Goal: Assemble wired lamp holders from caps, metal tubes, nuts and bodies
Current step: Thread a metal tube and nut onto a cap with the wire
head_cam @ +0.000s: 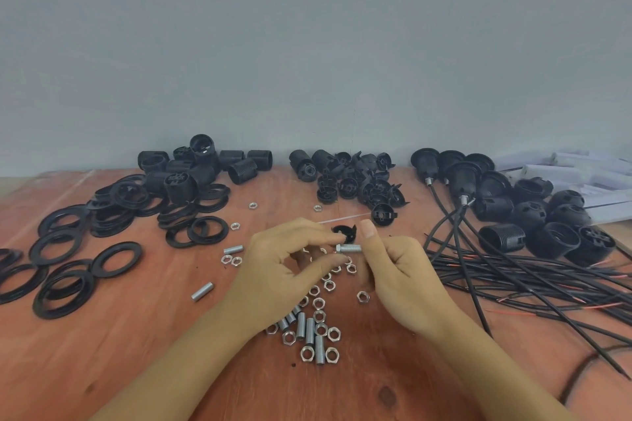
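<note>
Right above the heap of loose nuts (318, 318) on the wooden table (136, 352), the right hand (400, 270) pinches a threaded metal tube (351, 248) level between thumb and fingers. The left hand (284, 263) curls its fingertips onto the nut (338, 247) at the tube's free end. A black cap (344, 232) sits just beyond the heap, behind the tube.

Reddish wooden table (102, 369), black rings (113, 220), threaded bodies (242, 170), caps (349, 186), loose nuts (307, 354), metal tubes (301, 325), wired holders (461, 178)
</note>
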